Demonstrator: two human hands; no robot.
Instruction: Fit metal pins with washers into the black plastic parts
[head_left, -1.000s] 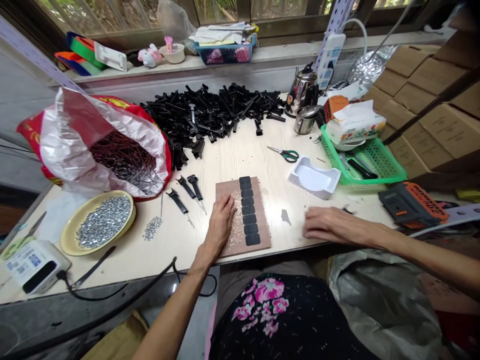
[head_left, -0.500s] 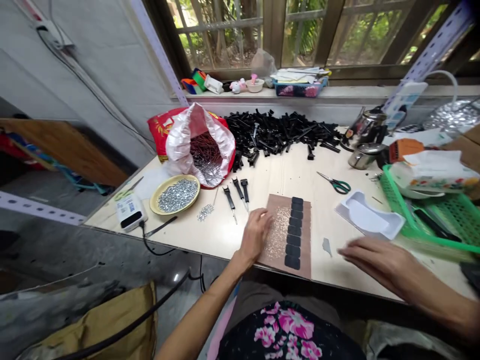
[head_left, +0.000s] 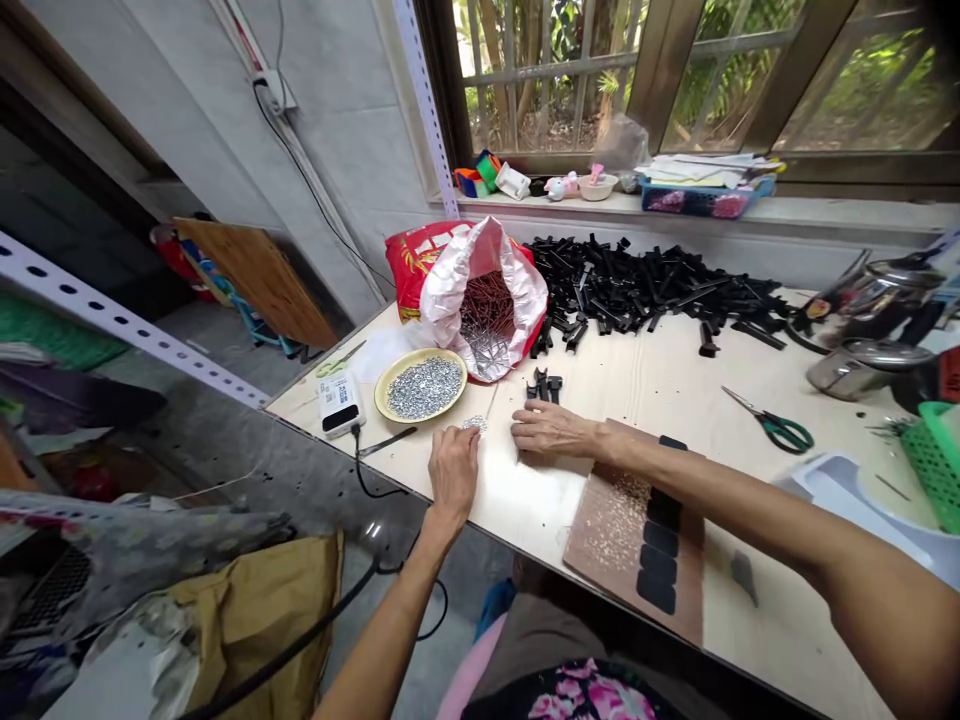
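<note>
My left hand is at the table's front edge. Its fingertips are pinched together at a small heap of silvery metal bits, and what they hold is too small to make out. Farther right, my right hand reaches across, its fingers bent down over several black pieces with metal shafts. The fingers seem closed around one piece; the hand hides most of the shafts. Below my right forearm lies a brown board bearing a row of black pads and pale specks.
Behind my left hand stand a yellow dish of metal bits and an open red bag of metal pins. Black parts are heaped along the wall. Scissors, a white tray and a green basket are at right.
My left hand has left the brown board for the small metal heap. My right hand has crossed leftward over the board to the black pieces. The view has turned left.
</note>
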